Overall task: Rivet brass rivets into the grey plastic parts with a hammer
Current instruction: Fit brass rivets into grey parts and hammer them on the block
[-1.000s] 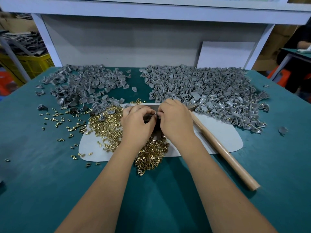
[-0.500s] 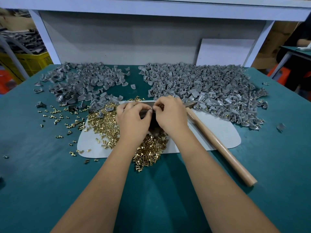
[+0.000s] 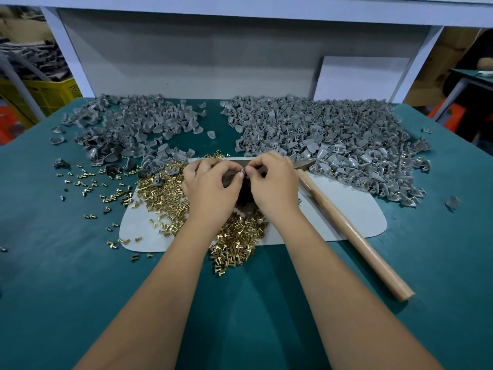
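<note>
L hand [image 3: 210, 188] and R hand [image 3: 272, 182] met fingertip to fingertip mid-mat [image 3: 333, 214], both pinching one small grey part [image 3: 242, 172]; rivet not discernible. Hammer [image 3: 346, 228] lay untouched along mat's R side. Brass rivets [image 3: 165, 193] heaped on mat's L half and front edge.

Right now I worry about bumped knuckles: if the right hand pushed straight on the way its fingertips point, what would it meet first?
Most likely the left hand: the right hand points leftward, fingertips nearly touching it.

Head camera looks forward and down, close over the table [image 3: 66, 276].
</note>
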A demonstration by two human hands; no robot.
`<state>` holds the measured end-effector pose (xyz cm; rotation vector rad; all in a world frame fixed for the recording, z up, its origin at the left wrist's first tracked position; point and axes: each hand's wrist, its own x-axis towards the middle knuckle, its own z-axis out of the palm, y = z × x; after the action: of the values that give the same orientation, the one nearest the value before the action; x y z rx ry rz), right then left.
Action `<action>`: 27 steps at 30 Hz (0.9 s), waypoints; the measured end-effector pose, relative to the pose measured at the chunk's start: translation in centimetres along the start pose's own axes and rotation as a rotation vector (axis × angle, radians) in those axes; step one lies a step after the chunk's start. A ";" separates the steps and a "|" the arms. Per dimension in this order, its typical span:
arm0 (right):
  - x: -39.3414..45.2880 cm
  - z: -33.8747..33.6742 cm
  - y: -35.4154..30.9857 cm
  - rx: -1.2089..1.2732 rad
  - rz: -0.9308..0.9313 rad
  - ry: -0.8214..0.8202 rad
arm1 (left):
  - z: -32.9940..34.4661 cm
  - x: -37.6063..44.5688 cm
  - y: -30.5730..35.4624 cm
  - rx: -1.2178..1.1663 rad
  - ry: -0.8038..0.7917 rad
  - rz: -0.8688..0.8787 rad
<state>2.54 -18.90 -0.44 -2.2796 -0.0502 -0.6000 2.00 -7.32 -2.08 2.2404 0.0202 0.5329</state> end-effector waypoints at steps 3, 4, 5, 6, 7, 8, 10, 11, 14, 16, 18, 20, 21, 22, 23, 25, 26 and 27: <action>-0.2 0.1 -0.1 -0.010 -0.016 0.018 | 0.1 0.1 -0.1 0.013 -0.017 0.000; -0.2 0.2 -0.1 -0.009 -0.020 0.023 | 0.1 0.1 -0.1 0.018 -0.017 0.000; -0.3 0.2 -0.1 -0.004 -0.023 0.027 | 0.1 0.1 -0.1 0.020 -0.016 0.002; -0.3 0.2 -0.1 0.004 -0.025 0.031 | 0.1 0.1 -0.1 0.020 -0.015 0.004; -0.4 0.2 -0.1 0.012 -0.028 0.036 | 0.1 0.1 -0.1 0.019 -0.014 0.006; -0.4 0.2 0.0 0.019 -0.034 0.042 | 0.1 0.1 -0.1 0.017 -0.016 0.008; -0.5 0.2 0.1 0.026 -0.048 0.056 | 0.1 0.1 -0.1 0.013 -0.018 0.008; -0.5 0.2 0.1 0.028 -0.054 0.063 | 0.1 0.1 -0.1 0.012 -0.019 0.007; -0.6 0.4 0.2 0.023 -0.080 0.073 | 0.0 0.1 -0.1 0.012 -0.025 0.001; -0.6 0.4 0.2 0.009 -0.101 0.074 | 0.0 0.1 -0.1 0.012 -0.030 -0.003; -0.6 0.4 0.4 -0.002 -0.115 0.080 | 0.0 0.1 -0.1 0.015 -0.031 -0.006; -0.7 0.4 0.5 0.000 -0.121 0.088 | 0.0 0.1 -0.1 0.017 -0.034 -0.004; -0.7 0.4 0.5 0.004 -0.122 0.090 | 0.0 0.1 -0.1 0.018 -0.036 -0.004; -0.7 0.4 0.5 0.007 -0.123 0.091 | 0.0 0.1 -0.1 0.018 -0.039 -0.005; -0.7 0.4 0.5 0.009 -0.124 0.090 | 0.0 0.1 -0.1 0.018 -0.041 -0.006; -0.7 0.4 0.4 0.016 -0.120 0.086 | 0.0 0.1 -0.1 0.015 -0.043 -0.006; -0.7 0.4 0.4 0.024 -0.116 0.084 | 0.0 0.1 -0.1 0.015 -0.045 -0.006; -0.7 0.3 0.4 0.035 -0.111 0.083 | 0.0 0.1 -0.1 0.015 -0.048 -0.007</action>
<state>2.13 -18.87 -1.25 -2.2272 -0.1471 -0.7451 2.08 -7.20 -2.12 2.2666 0.0069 0.4766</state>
